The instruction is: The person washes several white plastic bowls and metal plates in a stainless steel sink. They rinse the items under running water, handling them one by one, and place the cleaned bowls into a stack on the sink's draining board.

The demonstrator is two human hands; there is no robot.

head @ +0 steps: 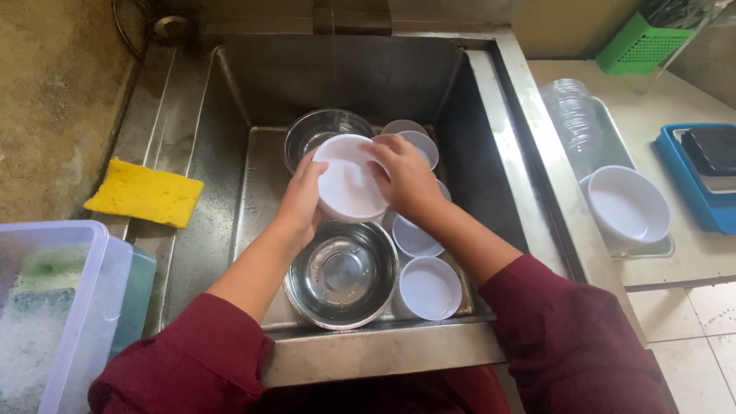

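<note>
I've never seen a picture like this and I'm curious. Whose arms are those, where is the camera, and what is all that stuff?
The camera sits on a person's head and looks down, so you see their own two arms in dark red sleeves. There is no machine here. The left hand and the right hand both hold a white bowl, turned bottom-up, over a metal sink. A thin stream of water falls from above. In the sink lie two shiny metal bowls and several small white bowls. A yellow sponge rests on the sink's left edge, near a clear soapy box. On the right, a white bowl on a tray sits beside a clear plastic bottle.
</note>
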